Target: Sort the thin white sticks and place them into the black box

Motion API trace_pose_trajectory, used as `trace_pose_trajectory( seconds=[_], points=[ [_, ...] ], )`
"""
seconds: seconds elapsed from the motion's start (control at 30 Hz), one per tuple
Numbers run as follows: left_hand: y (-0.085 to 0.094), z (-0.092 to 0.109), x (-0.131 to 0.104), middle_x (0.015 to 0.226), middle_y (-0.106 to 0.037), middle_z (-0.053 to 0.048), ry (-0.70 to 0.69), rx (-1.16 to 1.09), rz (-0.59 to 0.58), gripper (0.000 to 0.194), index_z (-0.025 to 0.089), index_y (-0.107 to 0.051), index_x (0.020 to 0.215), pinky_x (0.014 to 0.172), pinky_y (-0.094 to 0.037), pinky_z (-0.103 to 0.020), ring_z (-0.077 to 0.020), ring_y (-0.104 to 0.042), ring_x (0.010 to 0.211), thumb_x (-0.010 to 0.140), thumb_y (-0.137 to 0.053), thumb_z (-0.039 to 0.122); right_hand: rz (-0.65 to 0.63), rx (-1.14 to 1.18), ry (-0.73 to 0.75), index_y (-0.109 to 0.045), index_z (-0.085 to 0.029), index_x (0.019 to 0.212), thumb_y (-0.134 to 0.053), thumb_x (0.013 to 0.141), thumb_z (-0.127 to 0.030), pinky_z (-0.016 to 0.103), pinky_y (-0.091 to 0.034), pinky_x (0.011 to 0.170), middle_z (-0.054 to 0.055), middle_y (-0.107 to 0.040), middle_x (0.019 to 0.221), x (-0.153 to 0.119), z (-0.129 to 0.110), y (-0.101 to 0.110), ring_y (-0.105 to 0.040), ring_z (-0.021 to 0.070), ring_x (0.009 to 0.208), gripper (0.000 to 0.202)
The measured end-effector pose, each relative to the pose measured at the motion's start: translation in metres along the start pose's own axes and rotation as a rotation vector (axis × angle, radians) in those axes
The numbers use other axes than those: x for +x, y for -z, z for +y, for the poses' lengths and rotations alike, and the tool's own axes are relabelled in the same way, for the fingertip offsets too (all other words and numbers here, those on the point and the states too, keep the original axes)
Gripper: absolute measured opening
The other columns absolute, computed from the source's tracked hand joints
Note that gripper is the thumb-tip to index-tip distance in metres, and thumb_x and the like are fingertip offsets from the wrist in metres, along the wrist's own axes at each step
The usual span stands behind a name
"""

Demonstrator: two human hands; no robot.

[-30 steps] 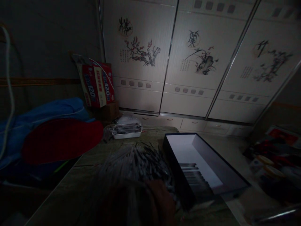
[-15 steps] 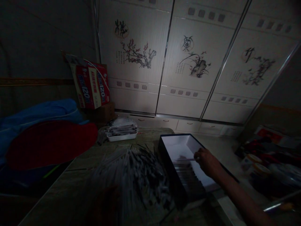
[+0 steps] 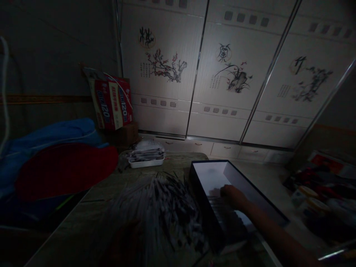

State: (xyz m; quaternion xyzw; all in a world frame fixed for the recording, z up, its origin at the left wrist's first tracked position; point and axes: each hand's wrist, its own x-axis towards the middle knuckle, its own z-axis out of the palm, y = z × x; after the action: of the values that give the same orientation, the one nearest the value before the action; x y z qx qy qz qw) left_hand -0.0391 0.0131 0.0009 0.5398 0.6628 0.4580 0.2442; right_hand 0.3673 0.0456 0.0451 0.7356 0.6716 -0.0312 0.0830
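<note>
My right hand (image 3: 234,197) is inside a dark-blue box (image 3: 198,187) with a white interior, fingers closed and low at the far end of a row of slender, pen-like sticks (image 3: 219,211). What those fingers pinch is hidden in the dimness. Left of the box a large loose heap of similar sticks (image 3: 167,211), clear and black, covers the table. My left hand (image 3: 126,237) is a dark shape at the heap's near left side, its fingers lost in shadow.
A white tray (image 3: 147,163) of bagged sticks stands at the table's far edge. Red cloth (image 3: 66,172) and blue cloth (image 3: 55,133) lie to the left. Behind are a red carton (image 3: 112,102) and sliding wardrobe doors (image 3: 222,122). Clutter (image 3: 317,193) sits at right.
My right hand has come down and leftward into the box, onto the row; a thin stick was visible at its fingers before. The left hand looks about the same. The view has shifted slightly.
</note>
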Motion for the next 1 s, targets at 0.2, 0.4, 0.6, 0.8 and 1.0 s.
trace_pose_trajectory(
  seconds=[0.2, 0.4, 0.6, 0.8, 1.0],
  points=[
    [0.001, 0.002, -0.001, 0.094, -0.075, -0.008, 0.143, -0.098, -0.06, 0.048, 0.021, -0.069, 0.092, 0.078, -0.055, -0.037, -0.0289, -0.069, 0.09, 0.07, -0.049, 0.058, 0.165, 0.118, -0.056, -0.065, -0.015, 0.093, -0.058, 0.093, -0.028, 0.038, -0.052, 0.084, 0.003, -0.068, 0.096, -0.001, 0.004, -0.003, -0.065, 0.0161, 0.091, 0.014],
    [0.003, 0.011, -0.007, 0.086, -0.074, -0.009, 0.174, -0.213, -0.075, 0.048, 0.018, -0.067, 0.091, 0.067, -0.056, -0.034, -0.0274, -0.068, 0.08, 0.068, -0.053, 0.058, 0.563, 0.33, -0.057, -0.061, -0.011, 0.114, -0.036, 0.096, -0.022, 0.031, -0.049, 0.085, 0.014, -0.068, 0.112, -0.029, -0.019, 0.035, -0.066, 0.0196, 0.096, 0.032],
    [0.002, 0.012, -0.011, 0.075, -0.071, -0.005, 0.126, -0.26, -0.068, 0.043, 0.018, -0.066, 0.09, 0.062, -0.054, -0.031, -0.0228, -0.066, 0.068, 0.071, -0.055, 0.054, 0.639, 0.706, 0.245, -0.064, -0.023, 0.102, -0.042, 0.095, -0.038, 0.024, -0.05, 0.074, 0.004, -0.071, 0.095, -0.091, -0.111, 0.038, -0.068, 0.016, 0.085, 0.028],
    [0.002, 0.013, -0.013, 0.062, -0.065, -0.001, 0.09, -0.246, -0.085, 0.04, 0.016, -0.066, 0.092, 0.058, -0.052, -0.03, -0.021, -0.062, 0.06, 0.075, -0.054, 0.05, 0.157, 0.717, 0.177, -0.065, -0.021, 0.093, -0.046, 0.087, -0.021, 0.024, -0.046, 0.07, 0.004, -0.07, 0.09, -0.106, -0.184, 0.004, -0.066, 0.0183, 0.085, 0.019],
    [0.003, 0.006, -0.012, 0.055, -0.063, 0.001, 0.024, -0.238, -0.092, 0.04, 0.018, -0.067, 0.09, 0.055, -0.051, -0.029, -0.0201, -0.062, 0.053, 0.076, -0.054, 0.053, 0.103, 0.427, 0.081, -0.065, -0.018, 0.104, -0.052, 0.08, -0.018, 0.036, -0.049, 0.078, 0.012, -0.07, 0.103, -0.094, -0.217, -0.009, -0.067, 0.029, 0.095, 0.027]
  ],
)
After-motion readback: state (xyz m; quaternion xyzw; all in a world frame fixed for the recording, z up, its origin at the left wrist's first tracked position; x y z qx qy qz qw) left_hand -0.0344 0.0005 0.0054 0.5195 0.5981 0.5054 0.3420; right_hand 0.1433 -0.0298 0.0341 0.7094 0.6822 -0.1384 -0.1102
